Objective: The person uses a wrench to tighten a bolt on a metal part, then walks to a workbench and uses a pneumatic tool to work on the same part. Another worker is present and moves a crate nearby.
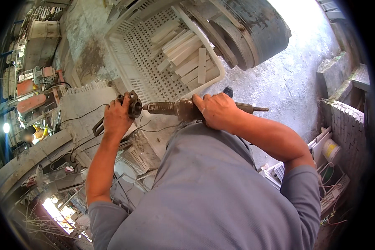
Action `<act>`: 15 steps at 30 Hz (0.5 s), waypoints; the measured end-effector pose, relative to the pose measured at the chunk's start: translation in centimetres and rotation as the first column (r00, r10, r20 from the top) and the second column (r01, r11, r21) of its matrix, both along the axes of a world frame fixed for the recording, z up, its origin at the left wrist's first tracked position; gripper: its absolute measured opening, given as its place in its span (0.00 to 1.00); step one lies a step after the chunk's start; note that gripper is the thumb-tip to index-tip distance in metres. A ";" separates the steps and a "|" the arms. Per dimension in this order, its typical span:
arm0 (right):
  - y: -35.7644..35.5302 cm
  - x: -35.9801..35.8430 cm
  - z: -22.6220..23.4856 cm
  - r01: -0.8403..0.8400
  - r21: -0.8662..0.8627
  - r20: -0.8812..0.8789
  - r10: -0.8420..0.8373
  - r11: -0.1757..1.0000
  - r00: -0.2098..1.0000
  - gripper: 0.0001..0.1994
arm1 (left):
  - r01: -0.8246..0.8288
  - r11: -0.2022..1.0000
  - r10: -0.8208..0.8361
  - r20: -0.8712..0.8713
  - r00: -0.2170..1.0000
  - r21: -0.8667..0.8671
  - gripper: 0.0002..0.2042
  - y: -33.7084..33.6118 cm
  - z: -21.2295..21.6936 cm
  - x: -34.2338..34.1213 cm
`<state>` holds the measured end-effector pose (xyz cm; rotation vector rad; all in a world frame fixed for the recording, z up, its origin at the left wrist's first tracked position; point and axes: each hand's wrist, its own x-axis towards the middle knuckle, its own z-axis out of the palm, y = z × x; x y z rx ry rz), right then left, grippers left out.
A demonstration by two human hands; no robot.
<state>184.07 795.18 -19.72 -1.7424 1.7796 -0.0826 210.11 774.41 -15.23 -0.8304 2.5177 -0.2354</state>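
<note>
My right hand point(219, 111) is wrapped over the body of a long, brown, grimy tool point(161, 108), shaped like a straight grinder. The tool lies level in front of my waist; its narrow end points left and a thin rod sticks out at its right end. On the left, my left hand point(117, 116) grips a dark metal bracket point(135, 105) with a round opening. The tool's tip is right at this bracket; whether the two touch I cannot tell. The left fingertips are partly hidden behind the metal.
A white perforated crate point(133, 50) holding pale strips point(189, 54) stands ahead. Beyond it is a large grey drum point(254, 33). At left are a worn bench point(85, 104), loose cables and red machinery point(31, 102). A brick wall point(346, 125) and white bucket point(331, 150) are on the right.
</note>
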 end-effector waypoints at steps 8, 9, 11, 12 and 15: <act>0.1 -0.1 0.3 -0.047 0.022 0.074 0.045 0.999 0.996 0.25 | 0.015 0.999 -0.019 -0.076 0.997 -0.052 0.39 0.1 0.2 0.3; 0.1 -0.3 0.4 -0.051 0.030 0.091 0.048 0.998 0.995 0.27 | 0.022 0.998 -0.026 -0.082 0.996 -0.060 0.38 0.1 0.2 0.3; 0.0 -0.4 0.6 -0.067 0.043 0.095 0.063 0.997 0.994 0.27 | 0.029 0.997 -0.036 -0.096 0.995 -0.071 0.38 0.2 0.2 0.3; -0.1 -0.4 0.8 -0.077 0.049 0.096 0.072 0.996 0.993 0.27 | 0.032 0.997 -0.040 -0.104 0.994 -0.077 0.38 0.3 0.2 0.4; -0.2 -0.5 1.3 -0.078 0.089 0.123 0.067 0.993 0.990 0.29 | 0.039 0.994 -0.051 -0.119 0.992 -0.100 0.38 0.1 0.0 0.5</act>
